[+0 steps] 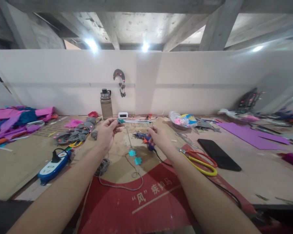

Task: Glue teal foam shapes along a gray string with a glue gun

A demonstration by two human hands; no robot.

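Between thumb and fingers, my left hand (107, 131) pinches a small teal felt piece (121, 121) above the cardboard. A grey cord (128, 135) runs down from it. Two turquoise felt shapes, the upper one (132, 153) and the lower one (138, 160), lie along the cord on the board. My right hand (157, 135) has its fingers curled together; what they hold, if anything, is hidden. Right beside and partly behind it is a blue glue gun (150, 145) with an orange trigger. Whether the hand touches the gun is unclear. A coil of grey cord (102, 167) lies near my left forearm.
Scissors (202, 162) and a black phone (218, 154) lie right of my right forearm. A power strip (54, 165) sits at left, near grey felt scraps (74, 133). Behind stand a bottle (106, 105) and a small white clock (123, 115). A filled bowl (182, 123) is at back right.
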